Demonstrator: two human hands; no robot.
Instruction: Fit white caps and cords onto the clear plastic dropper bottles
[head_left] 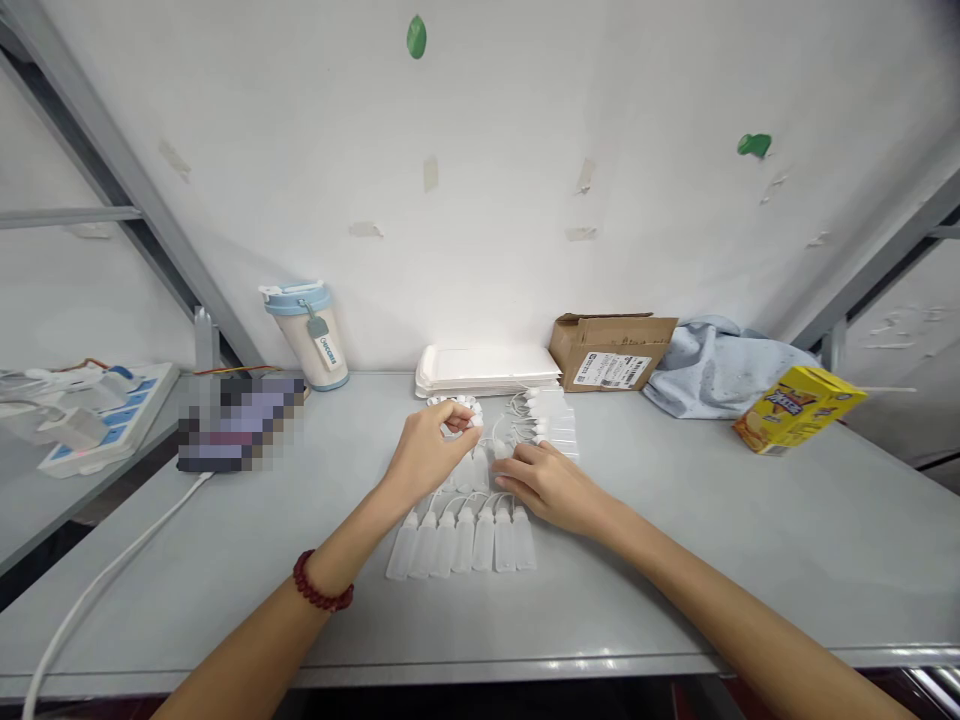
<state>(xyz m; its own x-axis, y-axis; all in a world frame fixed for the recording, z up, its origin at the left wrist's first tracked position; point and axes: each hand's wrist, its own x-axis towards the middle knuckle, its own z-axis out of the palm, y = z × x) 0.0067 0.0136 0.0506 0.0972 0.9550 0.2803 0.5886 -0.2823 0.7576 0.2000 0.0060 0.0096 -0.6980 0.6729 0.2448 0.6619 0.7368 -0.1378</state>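
Small translucent plastic bottles (pixel 444 548) with thin white tubes lie side by side in a front row on the grey table. More bottles (pixel 472 470) lie behind them, partly covered by my hands. My left hand (pixel 427 445) is in a pinch, with what looks like a small white cap (pixel 476 417) at the fingertips. Other small white pieces show just behind it. My right hand (pixel 544 482) rests low with curled fingers around a bottle of the middle group; its thumb is hidden. Another stack of bottles with tubes (pixel 555 420) lies beyond the right hand.
White trays (pixel 487 368) are stacked against the wall beside a cardboard box (pixel 611 355). A grey-blue cloth (pixel 724 365) and a yellow drink carton (pixel 799 410) stand right. Left are a tumbler (pixel 307 335), a blurred-out phone (pixel 240 425) on a white cable and a power strip (pixel 112 420).
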